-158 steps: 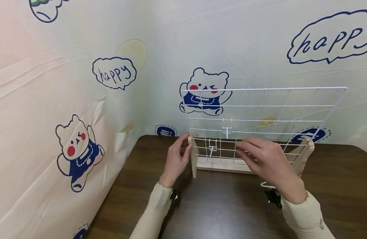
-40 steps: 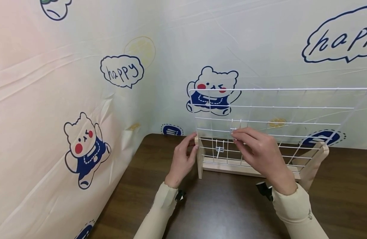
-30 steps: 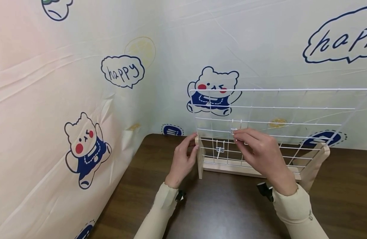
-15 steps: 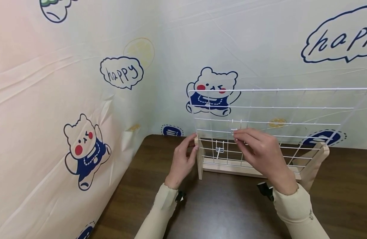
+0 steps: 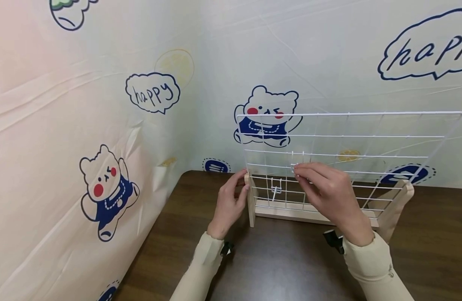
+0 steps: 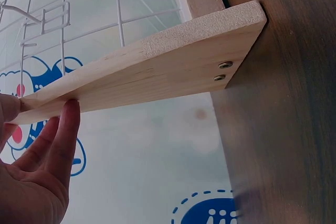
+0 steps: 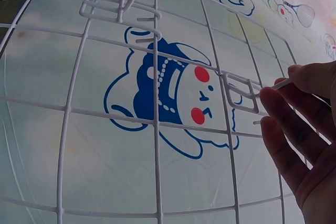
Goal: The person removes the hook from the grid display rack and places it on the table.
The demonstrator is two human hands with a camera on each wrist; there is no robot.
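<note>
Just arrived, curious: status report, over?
Left hand grips wooden upright. Right hand pinches white hook at wire grid. Second hook hangs lower, seemingly not in the way.

A creased printed backdrop (image 5: 223, 50) is rising behind the dark brown table (image 5: 276, 267); cartoon bears (image 5: 112, 202), "happy" speech bubbles (image 5: 153, 93) and yellow citrus slices (image 5: 178, 65) are decorating it.

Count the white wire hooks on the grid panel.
2: one white wire hook hangs low on the grid panel, near the left hand; the upper hook is pinched in the right hand, which may hide others.
</note>
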